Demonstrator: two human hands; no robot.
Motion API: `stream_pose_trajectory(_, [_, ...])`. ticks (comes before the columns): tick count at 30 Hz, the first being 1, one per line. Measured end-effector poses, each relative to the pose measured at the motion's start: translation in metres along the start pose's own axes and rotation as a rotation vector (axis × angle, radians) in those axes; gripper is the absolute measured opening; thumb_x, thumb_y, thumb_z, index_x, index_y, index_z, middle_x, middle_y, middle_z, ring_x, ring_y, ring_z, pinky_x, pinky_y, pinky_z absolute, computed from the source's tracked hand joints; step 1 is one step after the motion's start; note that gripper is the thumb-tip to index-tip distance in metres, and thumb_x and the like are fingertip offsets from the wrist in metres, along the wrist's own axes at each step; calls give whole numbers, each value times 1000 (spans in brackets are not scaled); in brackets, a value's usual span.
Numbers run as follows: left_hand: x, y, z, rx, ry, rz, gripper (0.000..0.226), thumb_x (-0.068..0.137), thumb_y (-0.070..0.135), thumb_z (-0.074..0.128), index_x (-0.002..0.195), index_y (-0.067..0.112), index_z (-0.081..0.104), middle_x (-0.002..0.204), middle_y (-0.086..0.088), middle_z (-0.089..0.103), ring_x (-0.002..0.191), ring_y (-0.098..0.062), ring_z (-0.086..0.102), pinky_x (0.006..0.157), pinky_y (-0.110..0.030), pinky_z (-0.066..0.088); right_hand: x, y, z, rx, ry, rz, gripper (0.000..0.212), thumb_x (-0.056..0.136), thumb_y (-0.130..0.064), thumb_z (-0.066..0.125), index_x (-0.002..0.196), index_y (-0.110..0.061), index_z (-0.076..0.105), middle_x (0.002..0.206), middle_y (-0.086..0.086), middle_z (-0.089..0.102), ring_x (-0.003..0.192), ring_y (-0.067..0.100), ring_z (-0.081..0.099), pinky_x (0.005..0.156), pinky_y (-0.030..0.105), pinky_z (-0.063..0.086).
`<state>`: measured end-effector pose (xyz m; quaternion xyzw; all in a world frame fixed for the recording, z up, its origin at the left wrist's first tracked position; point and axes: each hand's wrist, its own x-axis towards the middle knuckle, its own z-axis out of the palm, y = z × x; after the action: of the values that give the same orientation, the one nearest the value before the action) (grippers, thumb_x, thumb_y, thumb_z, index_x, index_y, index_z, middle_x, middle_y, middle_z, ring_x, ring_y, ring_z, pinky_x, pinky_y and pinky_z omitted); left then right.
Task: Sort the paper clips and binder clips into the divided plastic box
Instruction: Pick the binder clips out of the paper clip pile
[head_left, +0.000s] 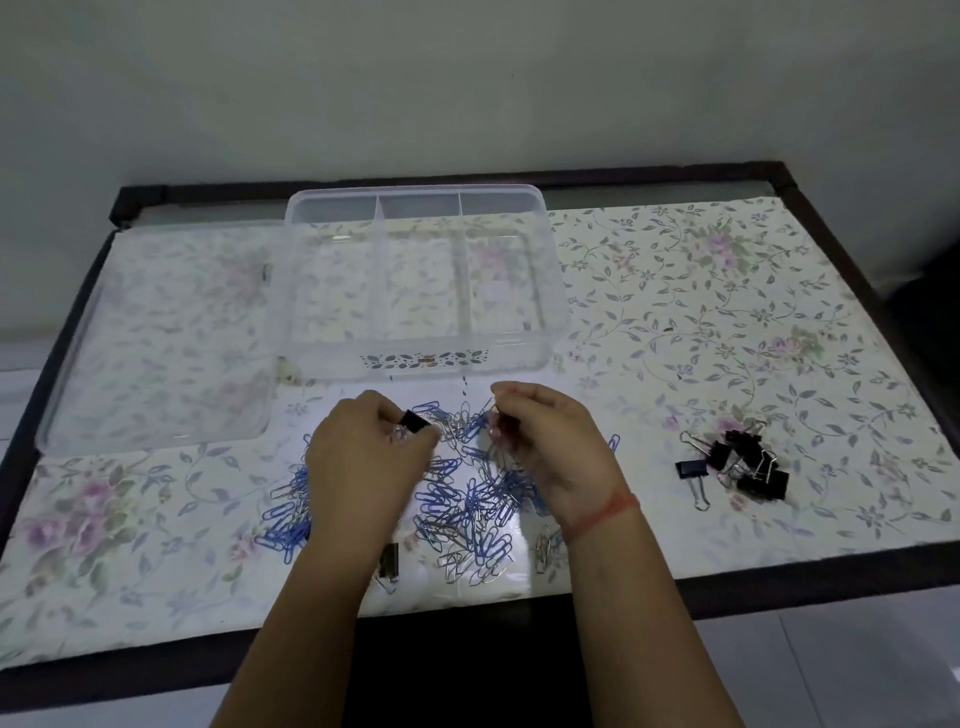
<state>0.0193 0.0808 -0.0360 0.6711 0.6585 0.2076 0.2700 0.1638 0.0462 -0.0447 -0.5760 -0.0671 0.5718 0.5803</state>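
Head view shows me both hands over the pile of paper clips (467, 499), blue and silver ones mixed, lying on the counter (831, 582) at 6 o'clock from the divided plastic box (337, 358). My left hand (363, 447) has its fingers curled and pinches a black binder clip (415, 420) at the pile's 11 o'clock edge. My right hand (545, 441) is curled too, fingertips pinched on a small clip (496, 415) at the pile's 1 o'clock edge; I cannot tell which kind it is. A red thread band (602, 514) sits on that wrist.

The box is clear, with three compartments side by side, and stands toward the counter's 12 o'clock edge. Its lid (156, 338) lies flat just beside it at 9 o'clock. A heap of black binder clips (743, 462) sits well apart from the pile at 3 o'clock. One more lone binder clip (388, 561) lies at the pile's 7 o'clock, just beside my left forearm. A floral cloth (727, 312) covers the counter under everything
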Motion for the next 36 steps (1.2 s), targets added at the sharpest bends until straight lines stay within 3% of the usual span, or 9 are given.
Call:
stream_pose_trajectory(5, [0,-11,-21,-531,46,-370,29,76,31,72,96,12,64,74,-1,64,66,-16,61,64,-30,47,-7,3,13,310,-122,180,23,92,-22,57,77,-6,61,67,5,56,63,15,58,58,23,58])
stream_pose_trajectory(8, [-1,-23,-34,-740,12,-503,19,84,24,66,93,8,62,69,-6,56,54,-12,51,53,-21,45,-14,12,23,-144,-159,89,21,90,-28,60,84,-9,64,69,-1,58,60,9,52,53,19,48])
stream_pose_trajectory(13, [-8,-41,-45,-963,-30,-752,12,88,19,53,84,8,56,66,-7,47,59,-19,51,50,-24,57,-21,40,34,-1050,-159,-447,20,77,-12,65,96,-19,68,88,-5,58,81,10,53,67,18,41])
stream_pose_trajectory(18, [-10,-42,-45,-1072,-91,-776,12,84,13,44,75,10,51,66,-4,49,55,-19,50,50,-25,48,-20,58,45,-1385,-270,-500,40,74,-11,66,113,-21,62,112,3,52,103,21,53,80,29,47])
stream_pose_trajectory(22, [-12,-43,-37,-766,-138,-600,19,80,25,60,70,12,51,61,-4,49,48,-17,37,49,-27,31,-19,61,50,-1485,-254,-567,32,79,-11,62,110,-16,61,111,5,52,102,24,54,79,34,49])
stream_pose_trajectory(27, [-9,-55,-28,-241,36,-175,6,75,22,67,80,21,63,68,0,62,61,-16,55,56,-26,40,-13,50,47,-1236,-203,-473,24,82,-19,63,106,-16,63,107,2,60,95,16,57,82,28,47])
stream_pose_trajectory(29, [-2,-60,-24,-40,-12,-57,24,76,22,65,98,31,65,86,1,61,77,-16,57,65,-27,42,-11,39,43,-985,-155,-358,20,84,-18,64,104,-16,65,97,-4,63,87,9,58,78,22,45])
stream_pose_trajectory(32, [7,-61,-16,64,-76,-10,40,77,23,67,116,31,61,106,-4,54,92,-20,58,75,-29,44,-12,24,34,-632,-173,-129,16,89,-16,60,104,-16,64,89,-5,63,65,2,52,56,12,41])
stream_pose_trajectory(36, [8,-64,-12,79,-113,-21,32,78,20,67,109,30,65,109,-5,51,88,-21,58,70,-26,40,-15,17,27,-499,-262,15,16,94,-15,52,107,-16,62,95,3,67,52,8,42,46,17,33])
